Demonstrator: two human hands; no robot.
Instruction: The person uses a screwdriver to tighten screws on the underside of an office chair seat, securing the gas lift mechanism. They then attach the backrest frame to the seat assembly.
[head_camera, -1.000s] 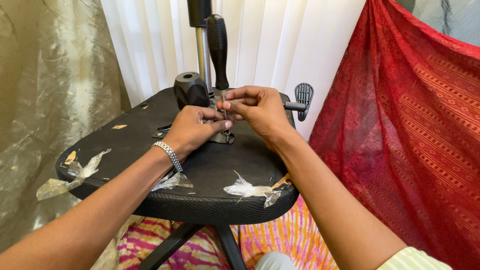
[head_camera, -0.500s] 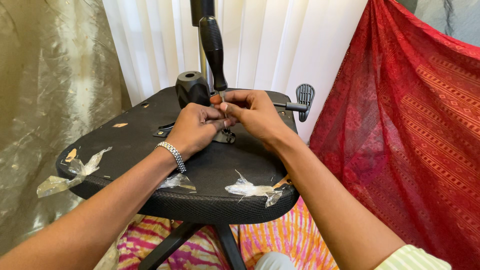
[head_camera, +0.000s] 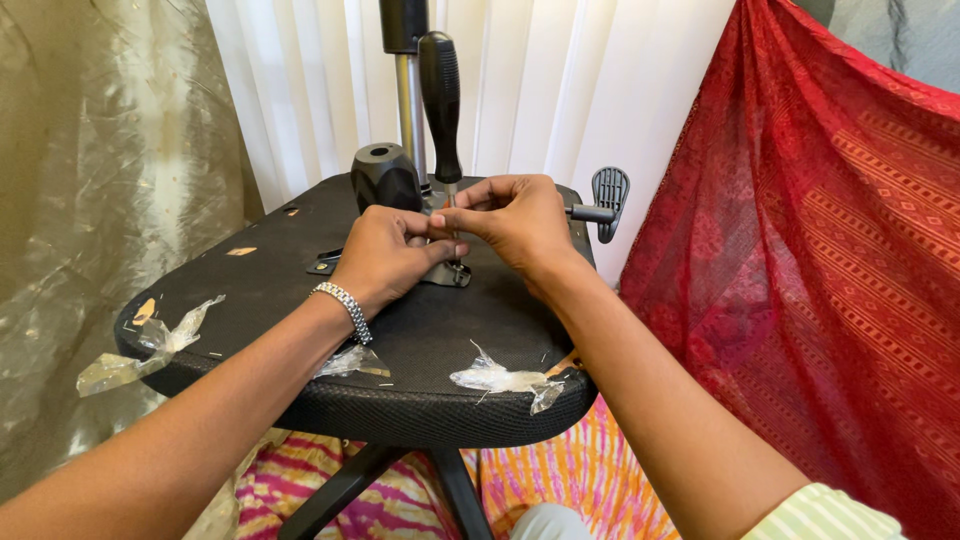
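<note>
A screwdriver (head_camera: 440, 95) with a black handle stands nearly upright, tip down on a metal bracket (head_camera: 447, 275) fixed to the black underside of an overturned chair seat (head_camera: 300, 260). My left hand (head_camera: 385, 255), with a silver bracelet at the wrist, and my right hand (head_camera: 520, 225) meet at the lower shaft, fingertips pinched around it just above the bracket. The tip and whatever is under it are hidden by my fingers.
A black knob-like part (head_camera: 385, 175) and the chrome gas-lift column (head_camera: 410, 110) rise behind the hands. A black lever paddle (head_camera: 610, 190) sticks out at right. Scraps of clear plastic wrap (head_camera: 500, 380) cling to the seat edge. Red cloth (head_camera: 820, 260) hangs at right, white curtain behind.
The screwdriver handle has swung from a slight lean to almost upright. Both hands have stayed pinched at its shaft over the bracket.
</note>
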